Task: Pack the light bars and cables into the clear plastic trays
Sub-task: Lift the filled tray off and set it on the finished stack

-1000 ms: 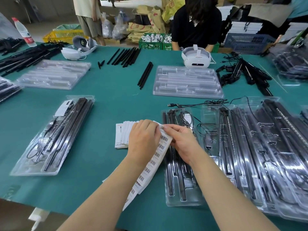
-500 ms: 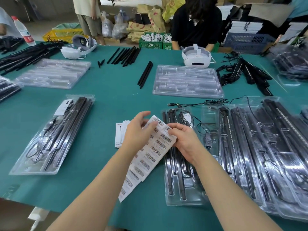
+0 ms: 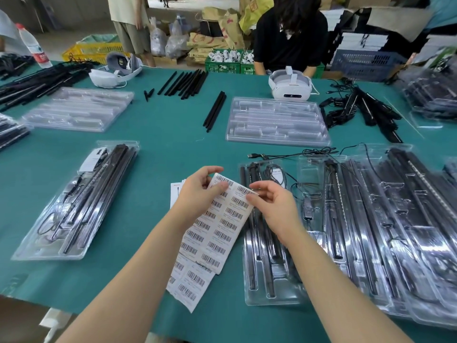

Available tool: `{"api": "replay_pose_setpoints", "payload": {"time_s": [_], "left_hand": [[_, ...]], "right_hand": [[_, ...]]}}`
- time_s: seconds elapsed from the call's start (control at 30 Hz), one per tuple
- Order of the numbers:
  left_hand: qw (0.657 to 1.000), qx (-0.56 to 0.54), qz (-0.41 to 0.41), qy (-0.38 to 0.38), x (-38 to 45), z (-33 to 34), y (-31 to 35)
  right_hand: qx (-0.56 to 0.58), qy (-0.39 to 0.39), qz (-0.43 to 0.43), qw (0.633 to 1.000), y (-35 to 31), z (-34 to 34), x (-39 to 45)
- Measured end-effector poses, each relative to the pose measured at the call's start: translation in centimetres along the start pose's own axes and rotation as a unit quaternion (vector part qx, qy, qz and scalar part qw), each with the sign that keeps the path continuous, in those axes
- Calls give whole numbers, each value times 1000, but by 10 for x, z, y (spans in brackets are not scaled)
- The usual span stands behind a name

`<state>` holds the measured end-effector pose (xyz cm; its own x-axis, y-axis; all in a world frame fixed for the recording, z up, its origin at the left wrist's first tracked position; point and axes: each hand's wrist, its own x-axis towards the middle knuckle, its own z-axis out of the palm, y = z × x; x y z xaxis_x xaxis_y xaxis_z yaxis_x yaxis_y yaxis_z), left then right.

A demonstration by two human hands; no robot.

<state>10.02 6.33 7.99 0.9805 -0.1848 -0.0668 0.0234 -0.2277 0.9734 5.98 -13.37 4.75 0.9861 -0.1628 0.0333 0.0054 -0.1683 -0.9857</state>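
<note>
Now both hands, left point(image 3: 197, 191) and right point(image 3: 272, 204), pinch a white barcode sticker sheet point(image 3: 217, 226) just left of a clear plastic tray point(image 3: 269, 288) with black light bars.

Clear trays point(image 3: 269, 297) (several overlapping) hold black light bars point(image 3: 331, 211), cables point(image 3: 277, 174).

label sheet point(image 3: 217, 229) left of tray point(image 3: 269, 288) — both on table point(image 3: 158, 154)

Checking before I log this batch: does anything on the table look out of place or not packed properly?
One thing: a black cable lies loose on the green table, its plug outside the filled tray in front of the right hand. Both hands hold a barcode sticker sheet; nothing looks spilled or broken.
</note>
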Motion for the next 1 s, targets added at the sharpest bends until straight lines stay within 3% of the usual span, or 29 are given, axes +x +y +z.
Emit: {"api": "replay_pose_setpoints", "payload": {"time_s": [0.4,1.0], "left_hand": [[999,-52,-5,-5,-1,-4,3],[999,-38,5,-2,-3,-6,-2]], "right_hand": [[122,-9,43,992,0,5,-2],[51,-12,22,998,-5,5,-7]]}}
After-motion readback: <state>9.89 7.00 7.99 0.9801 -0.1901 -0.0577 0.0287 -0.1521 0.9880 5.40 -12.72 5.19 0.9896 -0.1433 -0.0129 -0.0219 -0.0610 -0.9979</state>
